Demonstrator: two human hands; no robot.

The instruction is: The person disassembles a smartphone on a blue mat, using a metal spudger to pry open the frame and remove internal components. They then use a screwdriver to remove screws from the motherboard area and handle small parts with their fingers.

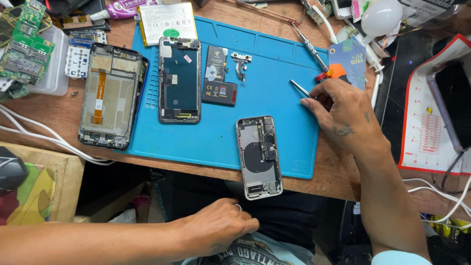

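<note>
Blue mat (274,73): opened phone (259,157) over front edge, tweezers (300,90) in right hand (343,115).

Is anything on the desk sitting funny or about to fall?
Yes. The opened phone nearest the person hangs its lower end over the blue mat and the table edge. It could tip off.

A white rectangular battery pack with a green round sticker (168,23) lies at twelve o'clock on the blue mat. At its five o'clock sits a black rectangular battery with white and red labels (219,74). A dark framed phone screen panel (179,79) lies at nine o'clock of that battery.
</note>
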